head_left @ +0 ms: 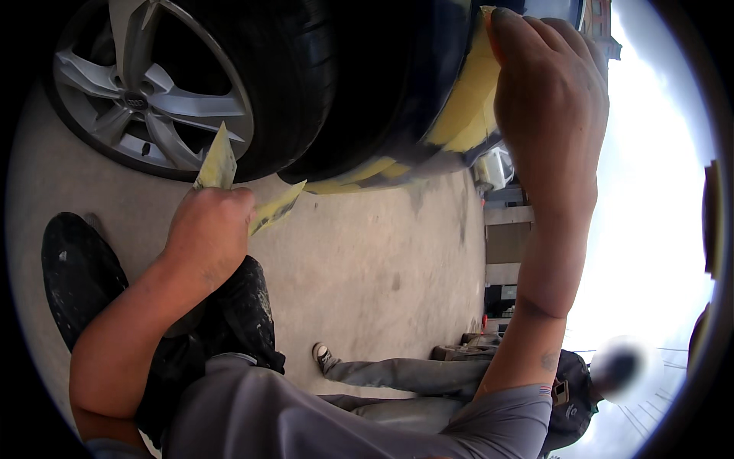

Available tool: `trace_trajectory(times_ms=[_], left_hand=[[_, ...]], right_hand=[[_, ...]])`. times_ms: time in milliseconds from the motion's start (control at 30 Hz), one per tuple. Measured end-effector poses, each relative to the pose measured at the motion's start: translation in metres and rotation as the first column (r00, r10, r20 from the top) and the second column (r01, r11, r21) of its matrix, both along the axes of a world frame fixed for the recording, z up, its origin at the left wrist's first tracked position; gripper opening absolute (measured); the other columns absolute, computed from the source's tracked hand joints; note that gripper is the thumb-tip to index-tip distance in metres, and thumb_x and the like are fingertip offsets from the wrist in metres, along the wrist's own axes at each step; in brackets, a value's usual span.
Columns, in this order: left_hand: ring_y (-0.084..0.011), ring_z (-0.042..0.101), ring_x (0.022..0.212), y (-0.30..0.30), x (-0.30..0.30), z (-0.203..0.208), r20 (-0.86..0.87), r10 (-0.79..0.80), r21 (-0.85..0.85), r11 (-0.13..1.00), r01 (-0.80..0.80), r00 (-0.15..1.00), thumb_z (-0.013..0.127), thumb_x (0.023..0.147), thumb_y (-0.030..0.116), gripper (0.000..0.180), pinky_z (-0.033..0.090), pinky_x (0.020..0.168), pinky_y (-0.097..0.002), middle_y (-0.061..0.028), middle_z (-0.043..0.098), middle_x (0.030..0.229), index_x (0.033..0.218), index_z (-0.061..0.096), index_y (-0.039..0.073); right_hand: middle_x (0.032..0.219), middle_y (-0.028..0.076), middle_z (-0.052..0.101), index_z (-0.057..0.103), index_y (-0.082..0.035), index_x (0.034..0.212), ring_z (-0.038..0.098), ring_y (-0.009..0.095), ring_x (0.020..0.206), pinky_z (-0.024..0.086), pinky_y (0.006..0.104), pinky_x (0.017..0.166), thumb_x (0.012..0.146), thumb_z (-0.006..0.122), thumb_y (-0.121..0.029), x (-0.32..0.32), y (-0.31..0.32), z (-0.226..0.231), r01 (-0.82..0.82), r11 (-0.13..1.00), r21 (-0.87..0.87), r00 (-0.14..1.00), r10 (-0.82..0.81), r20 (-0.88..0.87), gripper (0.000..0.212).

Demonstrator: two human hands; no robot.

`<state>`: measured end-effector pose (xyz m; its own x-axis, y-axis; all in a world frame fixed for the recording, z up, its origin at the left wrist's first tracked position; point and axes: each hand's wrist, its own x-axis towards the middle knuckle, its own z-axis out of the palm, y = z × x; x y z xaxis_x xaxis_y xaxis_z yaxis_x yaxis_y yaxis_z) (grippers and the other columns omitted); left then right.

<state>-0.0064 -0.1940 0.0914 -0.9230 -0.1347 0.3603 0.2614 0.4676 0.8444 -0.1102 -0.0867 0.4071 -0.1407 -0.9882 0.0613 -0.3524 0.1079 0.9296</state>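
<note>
My left hand (210,229) is closed around a flat putty board (219,161) smeared with yellow filler. A second yellow-smeared corner (279,208) sticks out on the other side of the fist; whether it is the same board I cannot tell. My right hand (547,92) is raised at the upper right, fingers bent against the dark blue car body (440,69). It pinches a thin putty spreader (487,12) with a yellow tip, mostly hidden by the fingers. Broad yellow filler patches (470,99) cover the body panel beside it.
A silver alloy wheel (191,105) with a black tire (287,84) stands at the upper left, close to my left hand. My dark shoe (76,268) is on the concrete floor (367,275). Another person in grey trousers (413,376) is at the lower right.
</note>
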Motion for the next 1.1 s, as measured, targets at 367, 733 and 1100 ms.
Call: trace_trajectory(times_ms=[367, 733, 1100], left_hand=[[-0.0443, 0.064, 0.075, 0.001, -0.003, -0.003, 0.008, -0.027, -0.008, 1.0, 0.027, 1.0, 0.065, 0.085, 0.004, 0.011, 0.05, 0.071, -0.0527, -0.0224, 0.066, 0.074, 0.076, 0.062, -0.002], [-0.0454, 0.063, 0.078, 0.006, -0.006, -0.003, 0.085, -0.038, -0.014, 0.999, 0.039, 0.996, 0.066, 0.088, 0.005, 0.011, 0.049, 0.071, -0.0535, -0.0223, 0.065, 0.077, 0.079, 0.061, -0.001], [-0.0456, 0.062, 0.076, 0.006, -0.007, -0.005, 0.07, -0.045, -0.059, 0.997, 0.049, 0.996, 0.065, 0.089, 0.003, 0.014, 0.047, 0.067, -0.053, -0.0232, 0.063, 0.075, 0.078, 0.058, -0.002]], right_hand=[[0.091, 0.009, 0.072, 0.07, -0.005, 0.095, 0.068, 0.03, 0.097, 0.051, 0.0448, 0.092, 0.079, 0.065, 0.009, -0.006, 0.034, -0.035, 0.132, 0.991, -0.019, 0.99, -0.13, 0.061, 0.022], [0.079, 0.005, 0.064, 0.068, -0.005, 0.09, 0.064, 0.026, 0.089, 0.046, 0.044, 0.092, 0.075, 0.065, 0.004, -0.014, 0.072, -0.065, 0.166, 0.981, -0.098, 0.985, -0.162, 0.054, 0.018], [0.08, 0.007, 0.061, 0.065, -0.004, 0.089, 0.061, 0.028, 0.09, 0.045, 0.047, 0.091, 0.071, 0.063, 0.002, -0.021, 0.107, -0.098, 0.247, 0.953, -0.174, 0.962, -0.219, 0.165, 0.018]])
